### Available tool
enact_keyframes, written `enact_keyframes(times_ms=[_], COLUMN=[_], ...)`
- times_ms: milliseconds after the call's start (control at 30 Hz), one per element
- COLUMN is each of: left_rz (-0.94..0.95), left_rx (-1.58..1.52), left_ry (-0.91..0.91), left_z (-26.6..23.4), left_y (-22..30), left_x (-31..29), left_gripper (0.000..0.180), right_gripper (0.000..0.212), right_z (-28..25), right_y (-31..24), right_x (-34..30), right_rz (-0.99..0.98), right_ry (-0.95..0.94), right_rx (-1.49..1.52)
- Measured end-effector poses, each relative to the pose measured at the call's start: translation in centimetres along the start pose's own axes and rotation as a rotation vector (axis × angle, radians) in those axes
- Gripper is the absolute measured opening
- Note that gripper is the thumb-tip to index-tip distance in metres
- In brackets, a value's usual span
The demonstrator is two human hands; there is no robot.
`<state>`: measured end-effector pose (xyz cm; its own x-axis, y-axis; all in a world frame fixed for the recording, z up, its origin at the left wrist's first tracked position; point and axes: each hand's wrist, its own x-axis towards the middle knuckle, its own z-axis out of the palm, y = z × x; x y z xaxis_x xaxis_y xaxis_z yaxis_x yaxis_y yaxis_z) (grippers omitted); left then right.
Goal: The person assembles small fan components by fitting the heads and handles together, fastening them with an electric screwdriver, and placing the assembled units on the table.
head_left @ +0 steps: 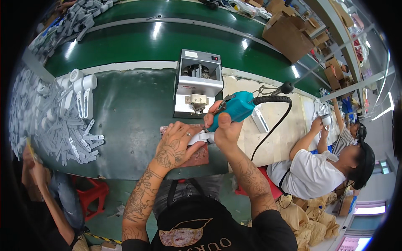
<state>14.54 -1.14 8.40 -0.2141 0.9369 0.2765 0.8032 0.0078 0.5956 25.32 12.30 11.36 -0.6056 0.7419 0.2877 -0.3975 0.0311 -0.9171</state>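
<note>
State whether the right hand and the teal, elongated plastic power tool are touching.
Touching: the head view shows the right hand wrapped around the power tool, fingers against it.

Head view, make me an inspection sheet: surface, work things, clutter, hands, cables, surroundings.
Surface: green bench, pale covering at right.
Work things: teal driver over a white part; reddish pad beneath; grey machine behind.
Clutter: heaped parts at left; loose part right of the driver.
Hands: left hand on the white part; right hand grips the driver.
Cables: black cable curves from the driver over the pale covering.
Surroundings: green conveyor, cardboard box, co-worker at right, red stool.
</note>
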Motion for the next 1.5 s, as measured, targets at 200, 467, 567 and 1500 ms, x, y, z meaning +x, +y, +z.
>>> enact_keyframes(times_ms=[200,467,567,1500], left_rz=[0.01,0.015,0.023,0.023], left_rx=[0.095,0.106,0.084,-0.032], left_ry=[-0.017,0.007,0.003,0.033], left_z=[0.0,-0.2,-0.5,-0.4], left_y=[0.1,0.1,0.1,0.2], left_x=[0.2,0.1,0.1,0.1], left_gripper=[0.043,0.043,0.041,0.035], right_gripper=[0.059,0.064,0.07,0.074], right_z=[-0.1,0.3,1.1,-0.3], right_y=[0.7,0.0,-0.7,-2.1], right_x=[-0.1,0.6,1.5,-2.2], right_rz=[0.048,0.098,0.024,0.016], right_ry=[-0.022,-0.007,-0.003,-0.016], right_rx=[0.025,-0.014,-0.034,-0.03])
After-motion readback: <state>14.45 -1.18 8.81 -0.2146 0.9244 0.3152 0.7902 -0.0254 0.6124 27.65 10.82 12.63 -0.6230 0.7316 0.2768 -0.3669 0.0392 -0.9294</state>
